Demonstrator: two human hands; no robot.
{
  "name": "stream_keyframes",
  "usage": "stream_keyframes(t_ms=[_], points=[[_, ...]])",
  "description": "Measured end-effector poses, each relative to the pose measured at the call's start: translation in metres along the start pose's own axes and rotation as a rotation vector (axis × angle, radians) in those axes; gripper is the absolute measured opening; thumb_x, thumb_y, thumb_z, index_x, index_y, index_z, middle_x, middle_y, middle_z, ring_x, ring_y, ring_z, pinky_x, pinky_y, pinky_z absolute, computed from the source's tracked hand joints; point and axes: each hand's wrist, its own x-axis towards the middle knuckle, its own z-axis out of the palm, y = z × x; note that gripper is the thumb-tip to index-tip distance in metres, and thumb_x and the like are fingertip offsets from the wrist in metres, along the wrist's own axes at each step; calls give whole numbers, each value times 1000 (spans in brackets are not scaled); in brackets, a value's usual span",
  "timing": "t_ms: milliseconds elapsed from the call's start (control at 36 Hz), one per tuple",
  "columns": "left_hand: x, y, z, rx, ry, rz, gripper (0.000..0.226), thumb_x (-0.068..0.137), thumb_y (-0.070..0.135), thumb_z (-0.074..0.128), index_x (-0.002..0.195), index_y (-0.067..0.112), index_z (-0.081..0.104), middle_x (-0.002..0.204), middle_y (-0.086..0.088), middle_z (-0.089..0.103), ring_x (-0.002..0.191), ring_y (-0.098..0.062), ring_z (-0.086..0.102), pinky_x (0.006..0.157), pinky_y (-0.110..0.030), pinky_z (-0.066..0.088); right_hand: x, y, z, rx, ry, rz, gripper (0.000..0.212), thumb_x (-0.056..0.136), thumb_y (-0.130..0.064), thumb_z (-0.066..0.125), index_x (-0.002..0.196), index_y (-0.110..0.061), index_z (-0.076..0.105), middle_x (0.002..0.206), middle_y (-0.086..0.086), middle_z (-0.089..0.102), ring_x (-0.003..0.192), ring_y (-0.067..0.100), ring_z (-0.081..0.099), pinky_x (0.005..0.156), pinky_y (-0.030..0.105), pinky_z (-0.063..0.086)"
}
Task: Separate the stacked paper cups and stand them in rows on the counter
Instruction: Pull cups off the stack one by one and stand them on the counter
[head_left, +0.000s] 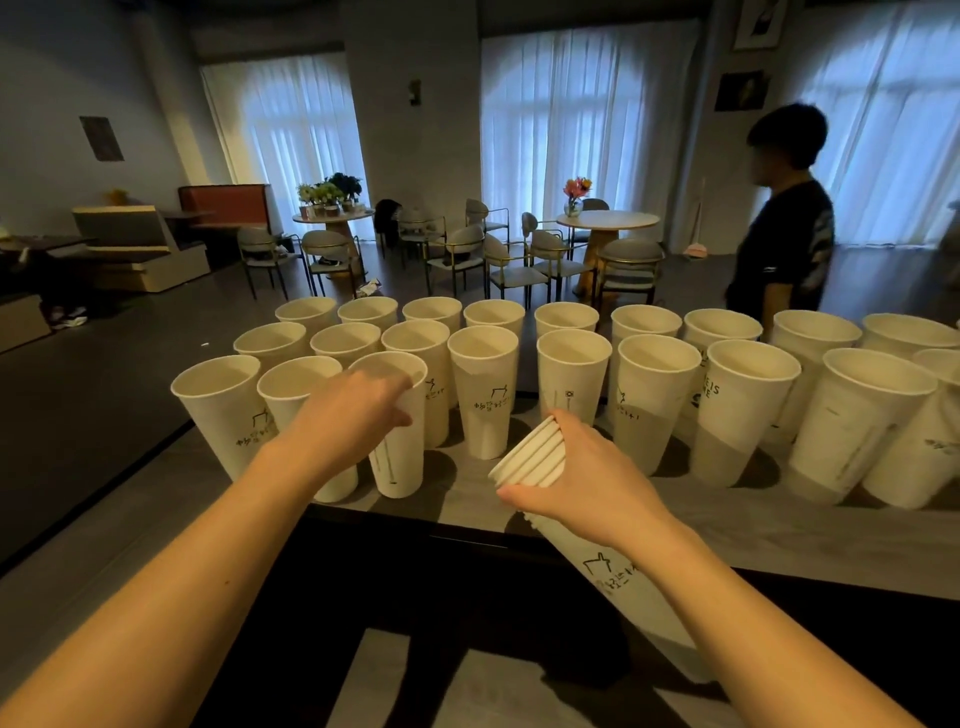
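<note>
Setting one cup (397, 447) into the near row, stack (530, 460) held ready.
Left hand (358, 415) curled round the cup beside crowded neighbours on the desk (467, 499); right hand (587, 478) gripping the tilted stack near its rims. Risk: knocking adjacent cups like dominoes, or stack slipping off the desk edge.

Both my forearms reach forward from the near edge, bare. My left hand (358, 410) is extended farther, fingers curled round a single cup (397, 447) near its rim. My right hand (582, 478), nearer, grips the tilted cup stack (535, 457) just below its rims, thumb underneath.
</note>
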Motion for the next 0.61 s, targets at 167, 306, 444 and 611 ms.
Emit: stream_keyframes(t_ms=[167, 306, 444, 611], points=[[0, 1, -15, -144, 119, -16, 52, 87, 33, 70, 133, 17, 50, 121, -3, 65, 109, -21, 61, 89, -39, 54, -2, 0, -4, 13, 31, -6, 101, 67, -71, 76, 148, -38, 26, 138, -13, 45, 112, 8, 43, 94, 37, 47], [14, 30, -18, -79, 372, 111, 42, 87, 24, 70, 125, 14, 55, 120, -4, 63, 113, -22, 54, 93, -36, 46, -3, 2, -8, 1, 37, 5, 104, 64, -75, 74, 148, -38, 25, 137, -13, 46, 120, 14, 48, 95, 41, 49], [50, 67, -2, -61, 285, 161, 50, 88, 25, 69, 134, 18, 51, 136, -4, 56, 127, -22, 47, 101, -35, 42, -5, 5, -14, 16, 27, 5, 104, 63, -76, 74, 146, -41, 24, 131, -16, 45, 117, 10, 49, 96, 39, 49], [81, 75, 12, 67, 146, 126, 42, 87, 23, 70, 126, 19, 57, 123, -8, 65, 113, -25, 60, 91, -37, 49, -10, 12, -23, 32, 47, 18, 106, 65, -74, 75, 150, -40, 21, 137, -14, 44, 122, 11, 46, 99, 39, 47]])
